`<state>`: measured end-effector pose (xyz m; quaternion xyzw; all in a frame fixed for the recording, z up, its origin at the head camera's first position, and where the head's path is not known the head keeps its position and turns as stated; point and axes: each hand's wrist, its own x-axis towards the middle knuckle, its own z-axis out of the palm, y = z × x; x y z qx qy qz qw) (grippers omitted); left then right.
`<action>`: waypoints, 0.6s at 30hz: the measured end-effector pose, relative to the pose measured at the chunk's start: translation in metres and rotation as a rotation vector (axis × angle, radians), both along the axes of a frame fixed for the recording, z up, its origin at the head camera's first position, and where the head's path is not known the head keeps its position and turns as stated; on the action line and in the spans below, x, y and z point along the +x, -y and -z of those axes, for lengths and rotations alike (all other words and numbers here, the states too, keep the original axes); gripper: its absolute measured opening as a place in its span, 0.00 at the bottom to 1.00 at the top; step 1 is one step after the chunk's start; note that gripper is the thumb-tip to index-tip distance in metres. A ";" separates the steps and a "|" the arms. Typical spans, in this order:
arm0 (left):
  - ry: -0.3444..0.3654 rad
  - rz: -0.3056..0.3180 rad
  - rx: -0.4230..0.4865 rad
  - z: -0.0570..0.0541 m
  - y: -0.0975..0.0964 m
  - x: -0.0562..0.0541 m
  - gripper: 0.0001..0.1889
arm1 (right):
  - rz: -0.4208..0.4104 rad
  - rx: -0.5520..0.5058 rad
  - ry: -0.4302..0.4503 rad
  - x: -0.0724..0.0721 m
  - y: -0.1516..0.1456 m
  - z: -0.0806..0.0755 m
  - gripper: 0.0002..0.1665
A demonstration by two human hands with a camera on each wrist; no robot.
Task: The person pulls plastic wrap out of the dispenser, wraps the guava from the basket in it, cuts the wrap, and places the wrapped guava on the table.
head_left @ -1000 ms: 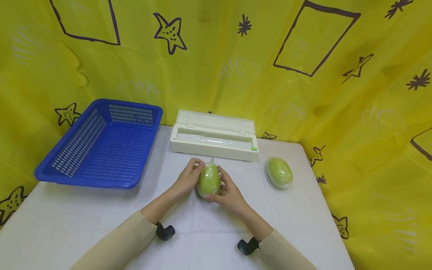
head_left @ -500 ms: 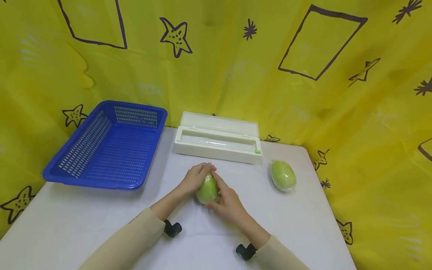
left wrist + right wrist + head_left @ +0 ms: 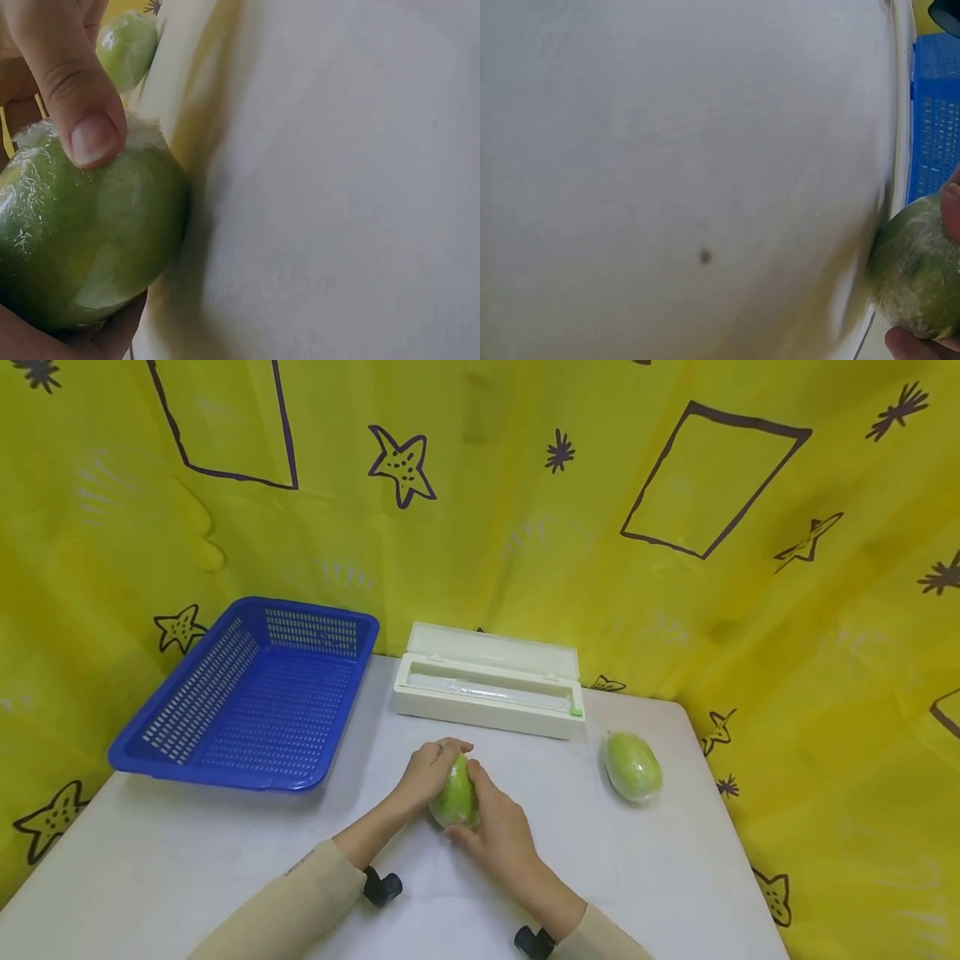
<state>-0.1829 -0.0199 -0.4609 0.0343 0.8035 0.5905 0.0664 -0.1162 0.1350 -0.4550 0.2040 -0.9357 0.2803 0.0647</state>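
Observation:
A green oval fruit [image 3: 453, 799] wrapped in clear cling film is held between both hands above the white tabletop. My left hand [image 3: 429, 772] grips its upper left side, fingers bent over the far end. From the right, my right hand [image 3: 501, 828] holds it, thumb low on the near end and fingers along the side. In the left wrist view, a thumb [image 3: 86, 124] presses the film where it bunches on the fruit [image 3: 112, 225]. The right wrist view catches crinkled film on the fruit [image 3: 915, 274] at its right edge. The palms hide part of it.
A second wrapped green fruit [image 3: 633, 766] lies to the right. Behind the hands stands a white cling film box [image 3: 487, 719], lid raised, roll inside. A blue plastic basket [image 3: 217, 777] sits at the back left. A yellow patterned curtain [image 3: 495, 485] hangs behind the table.
The left hand's fingers have closed over the fruit's far end, hiding the film tip that stuck up. The right hand has wrapped closer, and the fruit is tilted a little. The head view has shifted slightly.

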 end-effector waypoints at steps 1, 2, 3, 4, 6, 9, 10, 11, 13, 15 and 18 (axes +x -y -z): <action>-0.002 0.008 0.006 0.000 -0.001 0.000 0.26 | -0.003 0.002 -0.005 0.000 -0.001 0.001 0.59; 0.001 0.017 0.017 0.000 -0.001 0.000 0.26 | -0.007 -0.001 -0.009 0.001 -0.002 0.002 0.59; 0.005 0.027 0.042 0.001 -0.002 0.001 0.25 | -0.010 -0.005 -0.010 0.001 -0.004 0.003 0.59; 0.010 0.037 0.065 0.001 -0.003 0.001 0.26 | -0.013 -0.006 -0.012 0.001 -0.005 0.004 0.59; 0.026 0.050 0.137 0.001 -0.004 0.000 0.26 | -0.018 -0.024 -0.013 0.000 -0.007 0.006 0.58; 0.047 0.045 0.233 0.001 -0.005 0.001 0.32 | -0.024 -0.053 -0.023 -0.001 -0.010 0.007 0.57; 0.056 0.034 0.247 0.000 -0.005 0.001 0.34 | -0.025 -0.061 -0.027 -0.001 -0.010 0.007 0.57; 0.069 0.023 0.266 -0.001 -0.005 0.001 0.35 | -0.027 -0.072 -0.026 -0.001 -0.010 0.007 0.57; 0.097 0.005 0.280 -0.003 -0.005 0.001 0.34 | -0.025 -0.087 -0.020 -0.002 -0.010 0.008 0.58; 0.123 -0.013 0.281 -0.005 -0.006 0.001 0.32 | -0.015 -0.106 -0.003 -0.001 -0.009 0.008 0.59; 0.133 -0.030 0.264 -0.009 -0.008 0.004 0.31 | -0.006 -0.126 0.018 0.001 -0.008 0.009 0.59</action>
